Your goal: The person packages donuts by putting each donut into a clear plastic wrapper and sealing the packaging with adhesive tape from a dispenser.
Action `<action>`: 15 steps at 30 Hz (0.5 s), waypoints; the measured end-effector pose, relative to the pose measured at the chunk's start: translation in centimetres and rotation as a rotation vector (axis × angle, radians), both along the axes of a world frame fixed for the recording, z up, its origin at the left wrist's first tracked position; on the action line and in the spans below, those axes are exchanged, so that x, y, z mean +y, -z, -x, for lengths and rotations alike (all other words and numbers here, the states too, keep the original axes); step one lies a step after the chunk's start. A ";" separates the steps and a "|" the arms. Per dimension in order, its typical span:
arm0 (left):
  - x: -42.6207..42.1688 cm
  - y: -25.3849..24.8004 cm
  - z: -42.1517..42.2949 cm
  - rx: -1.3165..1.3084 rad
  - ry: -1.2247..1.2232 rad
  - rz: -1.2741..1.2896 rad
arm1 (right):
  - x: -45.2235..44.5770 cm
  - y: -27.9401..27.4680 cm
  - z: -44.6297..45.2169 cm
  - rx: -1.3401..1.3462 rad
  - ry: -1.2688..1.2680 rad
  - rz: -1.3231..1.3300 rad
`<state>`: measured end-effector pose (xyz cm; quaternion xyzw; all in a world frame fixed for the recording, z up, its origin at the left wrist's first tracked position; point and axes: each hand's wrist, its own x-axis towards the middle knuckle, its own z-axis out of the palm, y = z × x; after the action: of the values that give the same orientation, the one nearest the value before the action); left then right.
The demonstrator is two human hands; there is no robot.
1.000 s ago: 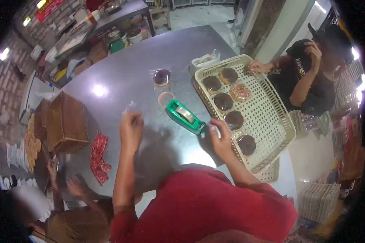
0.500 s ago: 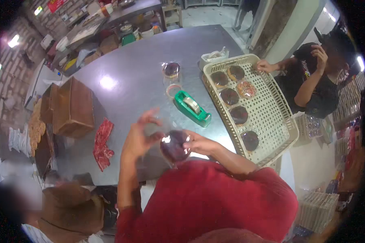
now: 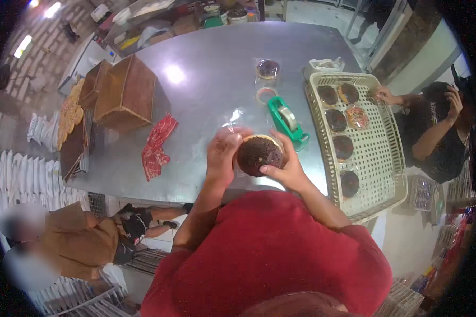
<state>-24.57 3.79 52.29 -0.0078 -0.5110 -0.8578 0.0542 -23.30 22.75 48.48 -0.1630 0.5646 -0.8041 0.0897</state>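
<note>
Near the table's front edge I hold a round doughnut with a dark chocolate sprinkle topping. My right hand grips its right side, the thumb lying over the topping. At the left edge, the curled, slightly blurred fingers of my left hand pinch clear plastic wrapper, which sticks out beyond the doughnut. A green tape dispenser with a roll of tape stands just beyond my right hand. Farther off, a wrapped chocolate doughnut lies on the metal table.
To the right, a cream plastic crate holds several wrapped doughnuts; a co-worker's hand touches its far edge. At left are brown boxes and a red patterned cloth. Another person in brown is at lower left.
My left hand has come in from the left, raised, to the doughnut's edge. The doughnut's topping now faces up more clearly. The camera view has shifted.
</note>
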 end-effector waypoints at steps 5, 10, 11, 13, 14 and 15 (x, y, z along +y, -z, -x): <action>0.2 -2.1 -1.1 -0.021 -0.043 -0.006 | 0.3 0.2 0.9 0.123 0.180 0.073; -0.1 -2.4 -1.9 0.136 -0.079 0.137 | 2.8 -5.2 2.0 0.478 0.278 -0.218; -0.2 -2.7 -2.0 0.158 -0.079 0.128 | 2.8 -5.9 2.0 0.459 0.307 -0.202; -0.5 -2.9 -2.1 0.185 -0.079 0.123 | 2.8 -7.9 2.0 0.442 0.337 -0.181; -0.5 -2.7 -2.1 0.176 -0.068 0.137 | 2.7 -9.3 2.1 0.471 0.293 -0.258; -0.6 -2.5 -2.2 0.164 -0.054 0.152 | 2.7 -10.5 2.1 0.496 0.251 -0.335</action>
<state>-22.37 3.20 54.75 -0.0685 -0.5683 -0.8114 0.1183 -25.43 25.40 59.01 -0.2661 0.7093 -0.6407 -0.1250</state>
